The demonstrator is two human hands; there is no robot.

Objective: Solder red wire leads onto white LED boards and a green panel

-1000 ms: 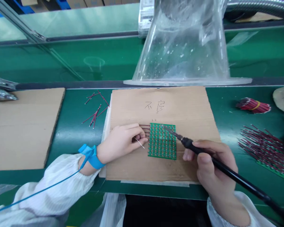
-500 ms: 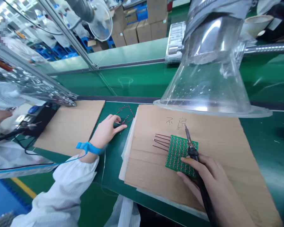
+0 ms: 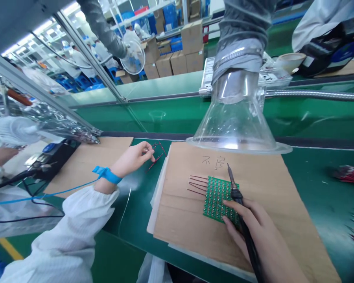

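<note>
My left hand (image 3: 135, 159), with a blue wrist strap (image 3: 107, 175) on its wrist, is closed in a pinch at a small group of short red wires (image 3: 157, 160) left of the cardboard. A wire seems to be between the fingertips, though they partly hide it. In my right hand (image 3: 253, 224) is a black soldering iron (image 3: 237, 196), its metal tip pointing away from me above the board. The fingers of that hand also rest on a green circuit board (image 3: 216, 196) with rows of solder points. Several dark red wires (image 3: 197, 182) stick out from its left edge.
A cardboard sheet (image 3: 183, 212) with handwriting lies under the board. Over its far edge hangs a clear fume hood (image 3: 236, 125). Bundles of red wires (image 3: 352, 175) lie at the right. Left are another cardboard sheet (image 3: 118, 147), a black box (image 3: 54, 157) and a white fan (image 3: 16, 129).
The view has shifted, bringing the wire bundles at the right into sight. My left hand has lifted slightly and its fingers have drawn together at the red wires. The right hand keeps the iron and board.
</note>
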